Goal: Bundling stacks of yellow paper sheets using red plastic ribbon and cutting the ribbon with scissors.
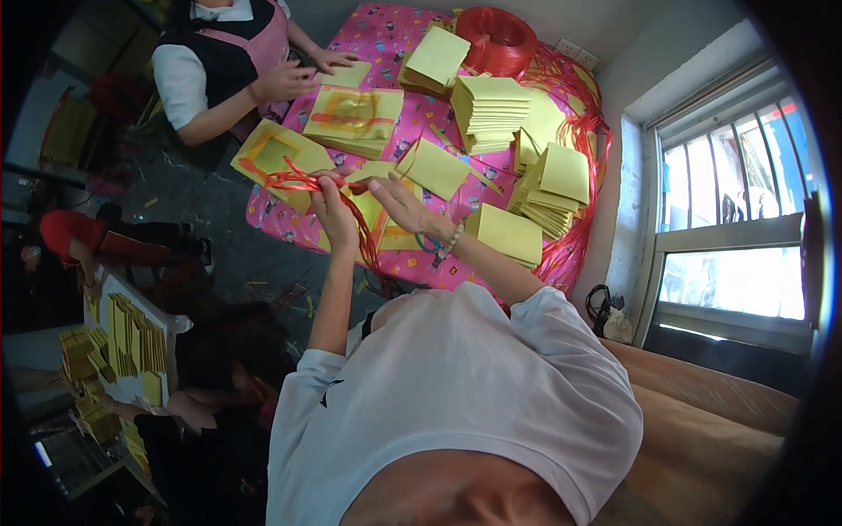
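Note:
A bundle of thin red plastic ribbons (294,180) is gripped in my left hand (336,215), with loose ends sticking out to the left and longer strands hanging down beside the wrist. My right hand (402,209), with a beaded bracelet and a teal band at its wrist, pinches the same bundle just to the right; its fingertips are partly hidden. Under the ribbons lie flat yellow paper pieces with orange-red markings, one a yellow sheet (272,149) at the table's left edge. A folded yellow paper (433,169) rests right beside my right hand.
A pink patterned cloth (272,210) covers the table, which bears several yellow paper stacks (491,114) and a big red ribbon coil (496,39). Across the table, a co-worker's hand (285,81) is over yellow papers. A barred window (737,219) is at right; other people handle yellow papers at lower left.

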The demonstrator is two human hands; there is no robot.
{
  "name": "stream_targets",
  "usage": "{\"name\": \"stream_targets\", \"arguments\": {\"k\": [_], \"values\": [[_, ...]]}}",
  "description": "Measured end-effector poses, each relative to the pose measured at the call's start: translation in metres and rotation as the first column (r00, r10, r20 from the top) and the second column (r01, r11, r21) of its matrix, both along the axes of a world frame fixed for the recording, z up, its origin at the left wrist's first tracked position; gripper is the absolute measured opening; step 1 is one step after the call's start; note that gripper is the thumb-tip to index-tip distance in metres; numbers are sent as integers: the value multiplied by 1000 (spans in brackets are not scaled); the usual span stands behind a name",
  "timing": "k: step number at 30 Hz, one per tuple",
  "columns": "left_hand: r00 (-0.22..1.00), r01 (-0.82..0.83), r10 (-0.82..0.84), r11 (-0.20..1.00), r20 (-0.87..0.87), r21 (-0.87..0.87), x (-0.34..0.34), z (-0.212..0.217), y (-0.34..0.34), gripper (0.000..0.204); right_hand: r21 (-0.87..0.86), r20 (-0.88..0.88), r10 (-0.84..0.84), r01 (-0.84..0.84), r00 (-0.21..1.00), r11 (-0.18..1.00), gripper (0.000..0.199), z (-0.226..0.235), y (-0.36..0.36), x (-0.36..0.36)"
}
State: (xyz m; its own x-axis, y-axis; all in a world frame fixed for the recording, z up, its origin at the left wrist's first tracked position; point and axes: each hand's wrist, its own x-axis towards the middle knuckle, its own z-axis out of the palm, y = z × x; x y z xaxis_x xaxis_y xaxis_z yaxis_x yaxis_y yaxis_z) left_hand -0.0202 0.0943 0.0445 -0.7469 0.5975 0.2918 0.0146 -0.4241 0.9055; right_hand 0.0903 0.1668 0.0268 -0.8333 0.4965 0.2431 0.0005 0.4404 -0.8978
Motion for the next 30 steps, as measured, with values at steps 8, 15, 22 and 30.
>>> {"name": "stream_targets", "arguments": {"k": [8, 15, 22, 30], "values": [[886, 176, -236, 967, 399, 182, -15, 46, -37, 20, -620, -66, 447, -387, 892, 682, 52, -28, -34, -2], [786, 10, -133, 979, 603, 202, -71, -4, -112, 18, -542, 353, 544, -307, 761, 782, 44, -24, 15, 28], [731, -159, -21, 967, 682, 201, -103, -92, -212, 20, -510, 429, 574, -338, 697, 791, 44, -57, 49, 34], [306, 170, 589, 739, 748, -652, -56, -184, -239, 42, -203, 617, 434, -399, 657, 894, 49, -57, 25, 0]]}}
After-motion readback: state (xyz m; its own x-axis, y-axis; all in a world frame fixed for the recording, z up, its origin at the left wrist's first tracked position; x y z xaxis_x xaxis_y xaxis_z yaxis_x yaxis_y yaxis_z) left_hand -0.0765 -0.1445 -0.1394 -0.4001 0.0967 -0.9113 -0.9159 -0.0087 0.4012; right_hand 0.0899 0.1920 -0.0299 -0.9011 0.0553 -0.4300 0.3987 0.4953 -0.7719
